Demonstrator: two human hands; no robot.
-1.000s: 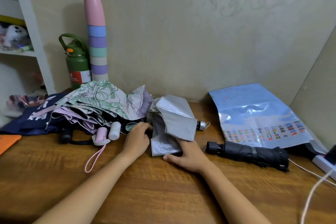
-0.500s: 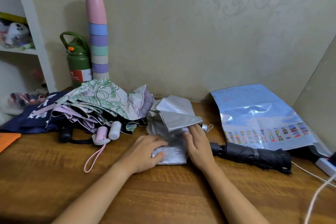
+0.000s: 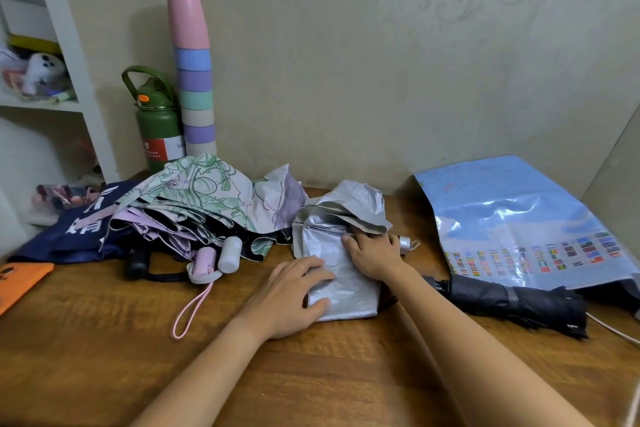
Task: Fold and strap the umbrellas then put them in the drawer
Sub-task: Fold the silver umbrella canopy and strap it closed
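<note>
Both hands farther apart now, flat fingers (image 3: 320, 274) on crumpled silver-grey umbrella (image 3: 341, 282), canopy half-folded.

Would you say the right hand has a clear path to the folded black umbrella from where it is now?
Probably yes. The right hand rests on the silver umbrella, and the black umbrella lies just to its right on bare table, with nothing between them.

A silver umbrella (image 3: 337, 274) is pressed flat on the wooden table (image 3: 104, 340) by the left hand (image 3: 294, 298) and right hand (image 3: 375, 253); a folded black umbrella (image 3: 512, 302) is seen just right, a floral umbrella (image 3: 207, 198) left.
</note>
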